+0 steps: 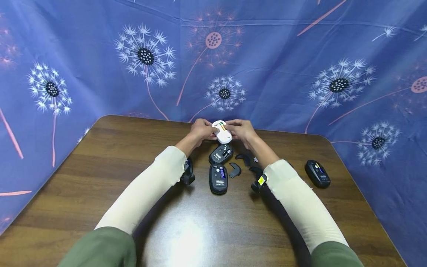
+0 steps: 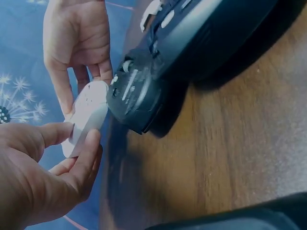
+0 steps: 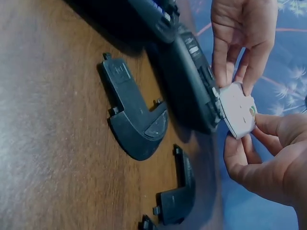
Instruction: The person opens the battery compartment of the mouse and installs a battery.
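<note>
A white computer mouse (image 1: 224,138) is held underside up at the far edge of the table. In its open compartment lies a battery (image 1: 222,127). My left hand (image 1: 201,130) grips the mouse's left side, thumb on the underside and fingers beneath, as the left wrist view shows. From the other side my right hand (image 1: 242,131) holds it, its thumb at the battery. Just nearer than the white mouse, a black mouse (image 1: 221,154) lies underside up with its compartment open. Another black mouse (image 1: 218,181) sits below that one, with a blue battery (image 1: 222,172) inside.
Loose black curved covers (image 1: 235,170) (image 3: 136,115) lie right of the black mice, one more cover (image 1: 243,159) near my right wrist. A third black mouse (image 1: 317,173) sits at the table's right side. Blue patterned cloth (image 1: 267,74) hangs behind the wooden table (image 1: 150,148).
</note>
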The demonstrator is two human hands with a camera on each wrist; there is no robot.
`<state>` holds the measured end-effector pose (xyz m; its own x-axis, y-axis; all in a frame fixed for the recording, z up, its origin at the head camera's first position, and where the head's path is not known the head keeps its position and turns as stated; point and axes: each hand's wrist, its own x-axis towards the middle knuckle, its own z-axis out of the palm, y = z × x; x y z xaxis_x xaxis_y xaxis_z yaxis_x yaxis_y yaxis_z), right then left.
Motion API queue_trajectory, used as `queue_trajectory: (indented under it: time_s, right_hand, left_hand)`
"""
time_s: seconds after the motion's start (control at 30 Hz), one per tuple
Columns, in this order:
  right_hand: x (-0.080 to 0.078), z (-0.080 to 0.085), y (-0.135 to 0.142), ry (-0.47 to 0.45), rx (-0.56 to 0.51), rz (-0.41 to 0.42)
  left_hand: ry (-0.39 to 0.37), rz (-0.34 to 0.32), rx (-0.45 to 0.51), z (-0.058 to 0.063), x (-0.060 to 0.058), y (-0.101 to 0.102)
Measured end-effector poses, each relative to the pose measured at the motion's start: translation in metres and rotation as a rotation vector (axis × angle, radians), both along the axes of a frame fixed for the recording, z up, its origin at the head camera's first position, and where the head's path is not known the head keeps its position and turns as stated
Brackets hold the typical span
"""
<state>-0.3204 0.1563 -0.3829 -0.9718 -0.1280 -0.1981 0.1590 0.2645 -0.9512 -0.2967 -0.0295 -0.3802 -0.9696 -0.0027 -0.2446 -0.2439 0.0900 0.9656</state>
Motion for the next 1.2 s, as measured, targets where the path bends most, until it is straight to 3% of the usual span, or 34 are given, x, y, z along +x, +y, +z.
queue_trajectory:
  time_s: [0.47, 0.87, 1.03, 1.2]
  right_hand:
    - [-0.011, -0.015, -0.007, 0.008, 0.148, 0.012]
    - [-0.011, -0.016, -0.009, 0.035, 0.217, 0.012]
    - [-0.01, -0.01, 0.002, 0.059, 0.254, 0.006]
    - [-0.005, -0.002, 0.024, 0.106, 0.282, -0.003]
  left_hand:
    - [-0.07, -0.005, -0.023, -0.011, -0.005, -0.001]
    - [-0.079, -0.027, -0.077, -0.007, -0.006, -0.005]
    - [-0.036, -0.043, -0.09, -0.005, -0.008, -0.018]
    - [0.038, -0.069, -0.213, -0.005, -0.006, -0.034]
